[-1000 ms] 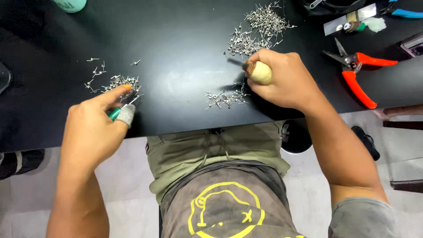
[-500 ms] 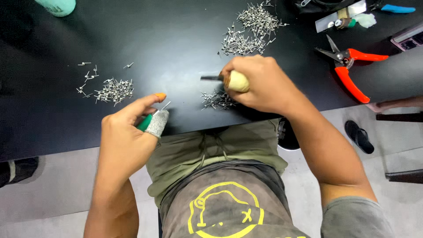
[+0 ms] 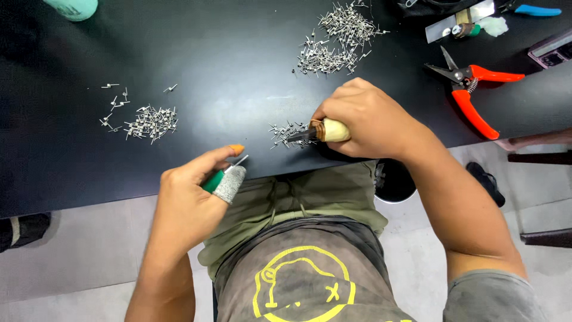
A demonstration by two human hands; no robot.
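Right hand (image 3: 372, 122) clenched a wooden-handled tool (image 3: 322, 131) at a small pin pile (image 3: 285, 132); left hand (image 3: 196, 200) pinched one pin (image 3: 239, 162); sorted heap (image 3: 149, 122) small, big heap (image 3: 336, 36) left on counter (image 3: 226, 71).

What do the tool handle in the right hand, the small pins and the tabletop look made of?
Tool handle: pale, smooth, probably wood, with a brownish band at its neck. Pins: silvery and glinting, likely metal. Tabletop: black with a soft sheen, perhaps laminate; hard to tell. The right hand grips the handle.
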